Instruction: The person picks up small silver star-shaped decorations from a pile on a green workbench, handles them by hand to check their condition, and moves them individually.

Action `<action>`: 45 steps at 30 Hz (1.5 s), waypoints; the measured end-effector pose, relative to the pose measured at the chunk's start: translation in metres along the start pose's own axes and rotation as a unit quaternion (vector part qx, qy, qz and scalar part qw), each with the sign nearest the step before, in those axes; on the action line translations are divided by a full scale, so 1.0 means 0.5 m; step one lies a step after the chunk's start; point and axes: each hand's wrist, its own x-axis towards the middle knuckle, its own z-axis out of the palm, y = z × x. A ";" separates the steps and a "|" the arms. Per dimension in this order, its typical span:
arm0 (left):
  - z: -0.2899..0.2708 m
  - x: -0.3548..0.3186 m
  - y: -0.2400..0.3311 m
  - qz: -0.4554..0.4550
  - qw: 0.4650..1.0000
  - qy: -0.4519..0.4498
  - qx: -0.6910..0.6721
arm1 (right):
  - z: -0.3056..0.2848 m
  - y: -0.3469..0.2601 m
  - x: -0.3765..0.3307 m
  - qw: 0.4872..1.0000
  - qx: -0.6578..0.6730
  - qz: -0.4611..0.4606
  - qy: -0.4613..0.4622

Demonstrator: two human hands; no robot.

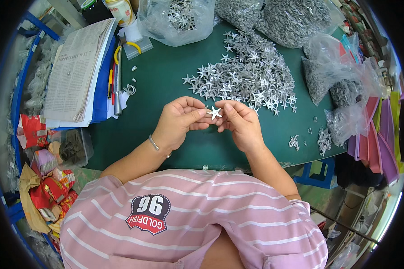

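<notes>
A small silver starfish-shaped metal piece [215, 113] is held up between my two hands, above the near half of the green table. My left hand [182, 117] pinches at its left side with thumb and fingers; a tiny gold-coloured bit shows by the thumb tip, too small to name. My right hand [240, 123] grips the piece from the right, thumb on top and the other fingers curled beneath. Just beyond my hands spreads a large pile of similar silver starfish pieces [251, 74].
Clear bags of metal pieces [294, 22] line the far and right sides. At the left lie newspapers [76, 67], yellow-handled pliers [119, 54] and a tapered metal rod [117, 92]. Small loose parts [324, 141] sit near the right edge. A blue stool [316, 175] stands below.
</notes>
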 end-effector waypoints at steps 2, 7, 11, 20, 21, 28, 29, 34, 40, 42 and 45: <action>0.000 -0.002 0.001 -0.005 1.000 0.006 -0.002 | 0.001 0.003 -0.002 0.998 -0.052 -0.015 -0.013; -0.007 0.002 -0.012 0.019 0.999 0.026 -0.004 | -0.009 0.007 0.002 0.998 -0.050 -0.010 0.026; -0.029 0.008 -0.015 0.010 0.998 0.056 -0.012 | -0.011 -0.020 0.028 0.999 -0.017 0.049 0.016; -0.049 -0.010 0.002 0.034 0.996 0.064 -0.052 | 0.047 -0.299 0.316 0.980 0.042 -0.191 0.029; -0.050 -0.010 0.003 0.038 0.996 0.061 -0.053 | 0.034 -0.332 0.359 0.973 0.077 -0.214 0.047; -0.069 -0.008 0.014 0.125 0.973 0.099 0.166 | 0.014 -0.163 0.255 0.896 -0.374 -0.236 -0.038; -0.092 0.006 0.005 0.171 0.940 0.068 0.288 | 0.002 -0.116 0.218 0.844 -0.462 -0.259 -0.081; -0.072 0.051 0.016 0.311 0.692 0.052 0.649 | -0.014 0.032 0.055 0.608 -0.678 -0.373 -0.178; -0.058 0.068 0.002 0.271 0.759 -0.076 0.588 | -0.087 0.031 -0.029 0.757 -0.556 -0.339 -0.057; -0.022 0.042 0.035 0.183 0.853 -0.061 0.485 | -0.105 0.026 -0.031 0.748 -0.570 -0.338 0.015; 0.028 -0.016 0.073 0.126 0.976 -0.155 0.088 | -0.097 0.027 -0.027 0.720 -0.603 -0.345 0.002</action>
